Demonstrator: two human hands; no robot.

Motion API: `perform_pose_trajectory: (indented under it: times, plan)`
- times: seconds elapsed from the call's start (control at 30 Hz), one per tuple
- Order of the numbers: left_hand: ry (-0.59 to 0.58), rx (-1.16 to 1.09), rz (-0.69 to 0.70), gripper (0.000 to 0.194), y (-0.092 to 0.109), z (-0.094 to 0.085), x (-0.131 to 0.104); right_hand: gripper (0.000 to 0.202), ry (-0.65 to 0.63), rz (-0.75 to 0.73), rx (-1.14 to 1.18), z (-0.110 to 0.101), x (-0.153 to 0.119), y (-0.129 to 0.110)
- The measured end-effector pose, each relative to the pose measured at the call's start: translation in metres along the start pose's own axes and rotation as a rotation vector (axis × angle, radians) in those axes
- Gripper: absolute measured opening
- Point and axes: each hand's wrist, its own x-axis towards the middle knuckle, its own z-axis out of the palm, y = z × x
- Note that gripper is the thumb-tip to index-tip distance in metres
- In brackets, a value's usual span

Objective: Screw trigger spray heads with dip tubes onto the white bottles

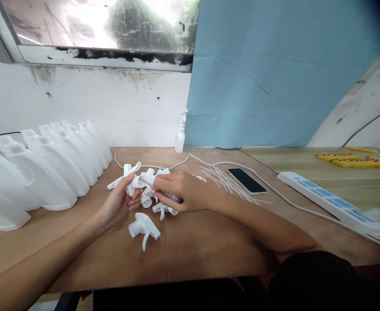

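My left hand (117,201) is closed around a white trigger spray head (132,180), its round collar turned to the right. In my right hand (185,190) is what looks like a small screwdriver (177,199); its thin shaft points into the collar, and its dark end sticks out below my fingers. Whether the tip touches anything inside is hidden. Several more spray heads lie in a pile under and behind my hands, one spray head (164,209) at its near side. Closer to me, another spray head (144,226) rests alone on the brown table (203,250).
Several white bottles (50,172) without tops stand in a row on the left. Against the wall is a bottle with a sprayer (180,134). Thin white tubes (232,181), a phone (246,180), a power strip (329,201), a white cable and yellow pieces (355,161) lie on the right.
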Motion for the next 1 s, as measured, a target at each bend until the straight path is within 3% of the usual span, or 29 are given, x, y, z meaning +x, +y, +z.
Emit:
perform_pose_trajectory:
  times: [0.13,0.3,0.53,0.73,0.9,1.0]
  plan:
    - [0.015,0.055,-0.015,0.049,-0.001,-0.001,-0.001,0.017,0.025,0.097,0.297,-0.008,0.001,0.004]
    - [-0.076,0.068,-0.035,0.058,0.001,-0.003,0.0,0.016,0.014,0.258,0.598,-0.015,0.001,0.007]
    - [-0.11,0.001,-0.091,0.04,-0.002,-0.007,0.002,0.015,-0.049,0.304,0.771,-0.017,-0.001,0.009]
    - [-0.172,-0.091,-0.102,0.035,0.004,-0.009,0.001,0.01,-0.034,0.187,0.687,-0.013,-0.002,0.012]
    - [-0.23,-0.227,-0.145,0.033,0.004,-0.011,0.002,0.013,0.005,0.002,0.636,0.001,0.001,0.021]
    - [-0.251,-0.231,-0.172,0.041,0.002,-0.009,0.001,0.021,0.048,-0.134,0.54,0.005,0.004,0.023]
